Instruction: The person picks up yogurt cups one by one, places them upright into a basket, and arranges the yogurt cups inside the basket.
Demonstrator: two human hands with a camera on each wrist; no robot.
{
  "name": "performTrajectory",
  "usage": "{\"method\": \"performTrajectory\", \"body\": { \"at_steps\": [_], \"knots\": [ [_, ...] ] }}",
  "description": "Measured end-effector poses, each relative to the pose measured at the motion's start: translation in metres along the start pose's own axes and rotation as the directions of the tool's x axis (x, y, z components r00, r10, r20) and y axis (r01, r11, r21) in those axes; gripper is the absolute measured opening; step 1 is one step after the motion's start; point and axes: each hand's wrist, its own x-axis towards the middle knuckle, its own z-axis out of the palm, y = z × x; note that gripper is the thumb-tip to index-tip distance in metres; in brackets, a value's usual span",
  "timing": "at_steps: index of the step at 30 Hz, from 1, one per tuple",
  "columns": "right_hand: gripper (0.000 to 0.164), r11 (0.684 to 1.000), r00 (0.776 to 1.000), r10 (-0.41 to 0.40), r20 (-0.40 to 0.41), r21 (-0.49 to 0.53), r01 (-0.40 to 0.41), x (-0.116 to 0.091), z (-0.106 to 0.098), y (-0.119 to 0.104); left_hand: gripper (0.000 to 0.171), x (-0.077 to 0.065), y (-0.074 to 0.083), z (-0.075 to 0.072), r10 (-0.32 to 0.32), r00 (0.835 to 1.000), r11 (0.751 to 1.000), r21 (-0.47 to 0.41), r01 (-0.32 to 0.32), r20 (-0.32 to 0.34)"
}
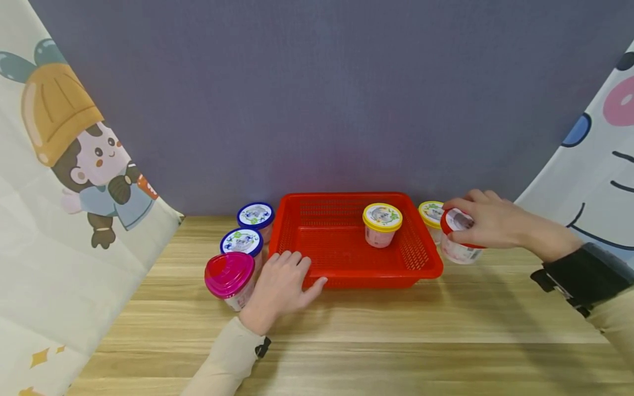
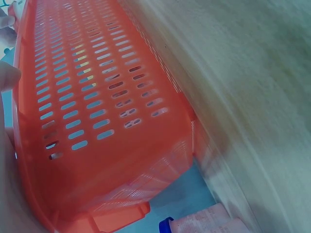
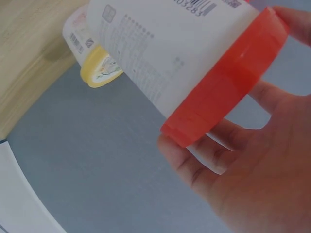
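My right hand (image 1: 495, 223) grips a red-lidded tub (image 1: 460, 254) by its lid, just outside the right end of the red plastic basket (image 1: 342, 274). In the right wrist view, fingers and thumb span the red lid (image 3: 228, 80), and the tub's white wall carries print and a barcode. Over the near left corner of the basket lies my left hand (image 1: 284, 283), fingers on the rim and thumb stretched out along it. Inside the basket, toward the right, stands a yellow-lidded tub (image 1: 382, 224). Another yellow-lidded tub (image 1: 432, 214) stands behind the red-lidded one.
Left of the basket, two blue-lidded tubs, a rear one (image 1: 255, 215) and a nearer one (image 1: 242, 242), stand behind a tub with a magenta lid (image 1: 230, 275). A grey backdrop (image 1: 327, 99) rises behind the wooden table (image 1: 376, 352), with printed cloths at both sides.
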Motion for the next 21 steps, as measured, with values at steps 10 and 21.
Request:
{"method": "performTrajectory", "body": {
  "at_steps": [10,21],
  "knots": [
    [0.055,1.0,0.999,-0.015,-0.038,-0.011,0.015,0.001,-0.009,-0.011,0.049,0.0,0.0,0.0,-0.004,1.0,1.0,0.004,0.004,0.009],
    [0.055,1.0,0.999,-0.016,-0.032,-0.011,0.016,0.005,-0.016,-0.02,0.049,0.0,0.001,0.0,-0.001,1.0,1.0,0.011,0.001,0.004]
  ]
}}
